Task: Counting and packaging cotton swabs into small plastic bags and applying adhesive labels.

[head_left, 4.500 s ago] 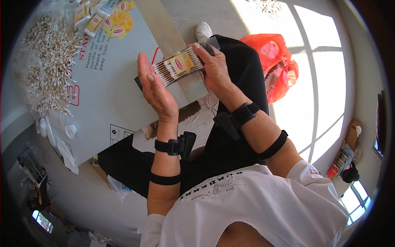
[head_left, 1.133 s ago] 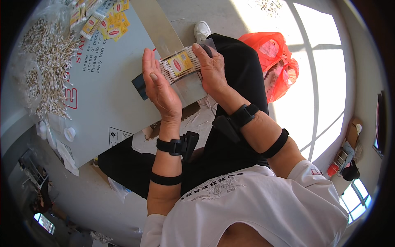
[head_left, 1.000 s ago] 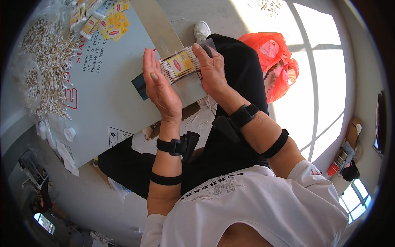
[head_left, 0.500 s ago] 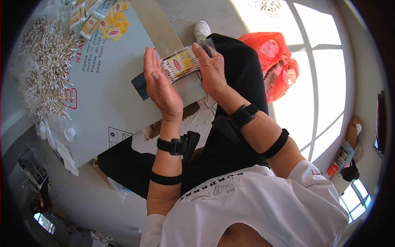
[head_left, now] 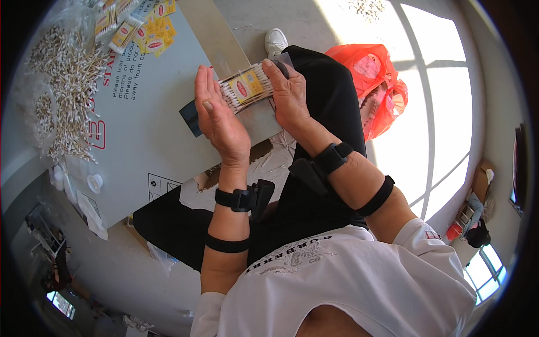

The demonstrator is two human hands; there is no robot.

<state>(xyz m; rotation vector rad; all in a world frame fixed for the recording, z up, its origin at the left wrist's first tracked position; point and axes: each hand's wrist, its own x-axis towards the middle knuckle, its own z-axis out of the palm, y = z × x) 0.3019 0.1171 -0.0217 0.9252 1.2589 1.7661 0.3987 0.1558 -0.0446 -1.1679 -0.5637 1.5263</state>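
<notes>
A clear pack of cotton swabs with a yellow card inside lies between my two hands, above a metal strip. My right hand grips its right end, thumb on top, the other fingers mostly hidden. Along the pack's left end, my left hand stands on edge, fingers stretched out straight and its palm side against the swab tips. Beneath the pack runs the flat metal strip, across the grey board. A dark piece sticks out to the left of my left wrist.
Loose cotton swabs are heaped at the board's far left. Yellow cards and several filled packs lie beside them. A red plastic bag stands on the floor right of my knee. Scattered swabs lie below the board's edge.
My left fingers and thumb have tilted very slightly to the left. The pack and my right hand look unmoved.
</notes>
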